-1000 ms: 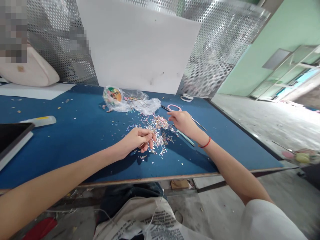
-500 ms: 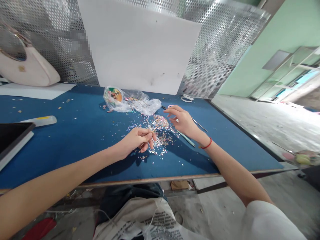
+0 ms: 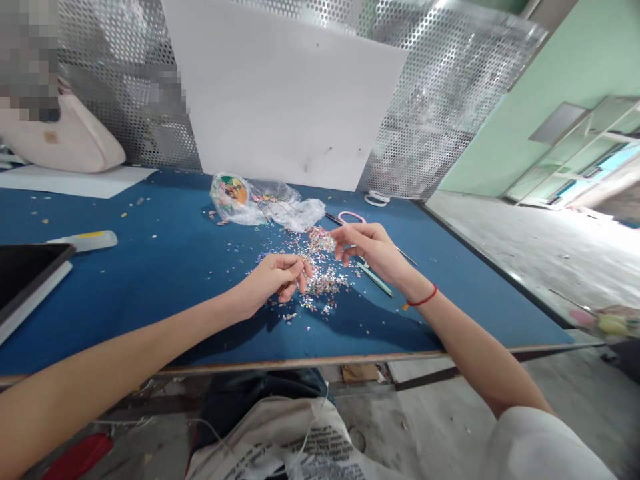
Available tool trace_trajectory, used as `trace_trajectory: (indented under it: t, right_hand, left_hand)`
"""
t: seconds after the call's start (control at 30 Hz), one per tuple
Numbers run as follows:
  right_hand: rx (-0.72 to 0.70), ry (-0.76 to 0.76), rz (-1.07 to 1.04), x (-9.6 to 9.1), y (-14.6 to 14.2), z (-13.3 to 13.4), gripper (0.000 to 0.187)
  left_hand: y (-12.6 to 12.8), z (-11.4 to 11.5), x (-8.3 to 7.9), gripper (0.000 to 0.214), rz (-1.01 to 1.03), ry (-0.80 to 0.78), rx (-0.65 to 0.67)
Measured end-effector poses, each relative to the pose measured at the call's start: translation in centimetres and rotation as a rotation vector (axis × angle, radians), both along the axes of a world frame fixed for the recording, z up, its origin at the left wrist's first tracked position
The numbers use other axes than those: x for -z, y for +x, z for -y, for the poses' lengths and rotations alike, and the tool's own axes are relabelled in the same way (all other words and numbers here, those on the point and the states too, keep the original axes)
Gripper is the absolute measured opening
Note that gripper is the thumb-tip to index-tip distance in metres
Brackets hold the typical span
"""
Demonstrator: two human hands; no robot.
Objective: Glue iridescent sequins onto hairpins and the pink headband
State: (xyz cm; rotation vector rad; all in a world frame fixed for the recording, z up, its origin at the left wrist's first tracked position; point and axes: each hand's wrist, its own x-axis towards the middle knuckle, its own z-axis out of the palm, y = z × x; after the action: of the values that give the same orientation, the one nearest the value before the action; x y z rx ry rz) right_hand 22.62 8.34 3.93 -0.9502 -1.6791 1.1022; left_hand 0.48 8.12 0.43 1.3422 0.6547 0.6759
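Observation:
My left hand is closed in a pinch round a thin stick, with the other fingers curled below. At the stick's upper end is a rounded head covered in glittering sequins. The fingertips of my right hand are at the right edge of that head, curved and apart; whether they touch it I cannot tell. Beneath both hands, loose multicoloured sequins lie scattered on the blue table.
Beyond the hands lie a clear plastic bag and a round container in plastic. Pale green tweezers and pink-handled scissors are by my right hand. At left are a glue bottle, a dark-topped flat box and a handbag.
My right hand has lowered and come in to the sequined head, its fingers less spread. The left hand still grips the stick. The view has shifted slightly.

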Motion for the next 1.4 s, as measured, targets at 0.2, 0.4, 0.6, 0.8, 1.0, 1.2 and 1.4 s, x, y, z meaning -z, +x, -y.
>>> trace_trajectory:
  t: [0.2, 0.4, 0.6, 0.8, 1.0, 1.2, 1.4]
  right_hand:
    - [0.127, 0.098, 0.101, 0.7, -1.0, 0.7, 0.033]
    - [0.232, 0.181, 0.132, 1.2, -1.1, 0.7, 0.03]
    - [0.28, 0.234, 0.161, 1.2, -1.2, 0.7, 0.023]
    - [0.245, 0.22, 0.154, 1.2, -1.4, 0.9, 0.023]
    - [0.15, 0.037, -0.006, 0.8, -1.5, 1.0, 0.025]
    - [0.048, -0.182, -0.094, 0.5, -1.2, 0.8, 0.027]
    - [0.017, -0.232, -0.133, 0.5, -0.9, 0.7, 0.031]
  left_hand:
    - [0.0, 0.1, -0.2, 0.021, 0.019, -0.046, -0.021]
    - [0.1, 0.2, -0.3, 0.02, 0.011, -0.06, 0.004]
    - [0.1, 0.3, -0.3, 0.021, 0.003, -0.041, 0.015]
    - [0.2, 0.3, -0.2, 0.023, -0.029, 0.019, -0.003]
    - [0.3, 0.6, -0.4, 0.021, -0.061, 0.045, -0.026]
    - [0.4, 0.7, -0.6, 0.02, -0.084, 0.045, -0.036]
    - [0.4, 0.7, -0.6, 0.019, -0.092, 0.045, -0.051]
